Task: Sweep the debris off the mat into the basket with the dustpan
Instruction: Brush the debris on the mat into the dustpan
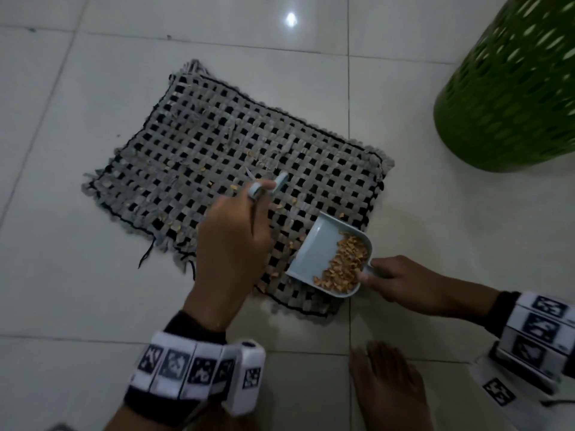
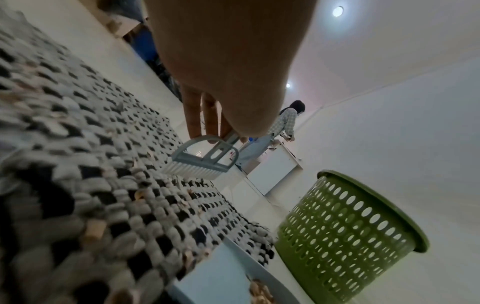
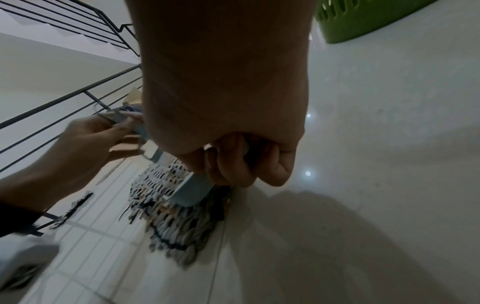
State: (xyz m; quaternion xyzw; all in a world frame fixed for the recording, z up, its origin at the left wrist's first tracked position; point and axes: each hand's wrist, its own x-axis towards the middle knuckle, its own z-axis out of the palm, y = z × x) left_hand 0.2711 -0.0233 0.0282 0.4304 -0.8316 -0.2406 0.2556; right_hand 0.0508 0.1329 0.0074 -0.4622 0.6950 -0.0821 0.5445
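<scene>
A grey and black woven mat (image 1: 199, 144) lies on the tiled floor, with tan debris crumbs (image 1: 281, 206) scattered over its near half. My left hand (image 1: 230, 241) grips a small pale blue brush (image 2: 205, 158) held just above the mat (image 2: 78, 164). My right hand (image 1: 401, 279) grips the handle of a pale blue dustpan (image 1: 320, 247), which rests on the mat's near right corner. A heap of tan debris (image 1: 345, 265) lies in the pan's back. The green perforated basket (image 1: 510, 88) stands on the floor at the right, beyond the mat.
Glossy white floor tiles (image 1: 93, 306) surround the mat. My bare foot (image 1: 389, 387) is planted at the bottom, near the dustpan. A stair railing (image 3: 64, 98) shows in the right wrist view. Another person (image 2: 283, 127) stands far off beside a white cabinet (image 2: 275, 170).
</scene>
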